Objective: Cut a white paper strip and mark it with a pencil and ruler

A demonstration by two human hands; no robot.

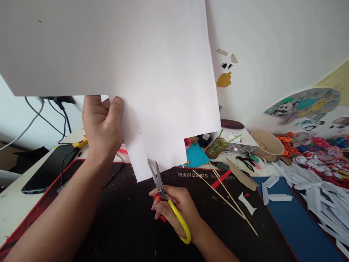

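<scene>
A large white sheet of paper [163, 65] is held up in front of me, its lower edge cut into steps. My left hand [102, 122] pinches it near the lower left, thumb on the near side and the other fingers partly hidden behind. In my right hand [174, 209] is a pair of scissors [159, 185] with yellow and red handles. The blades are slightly apart at the paper's lower edge, at the bottom of a slit that runs up into the sheet.
A dark desk mat [131, 218] lies below, with thin wooden sticks [226, 196] on it. At right, folded white paper strips [313, 185] pile up beside a beige bowl [267, 142]. A black phone [50, 169] and a yellow cutter [80, 142] lie at left.
</scene>
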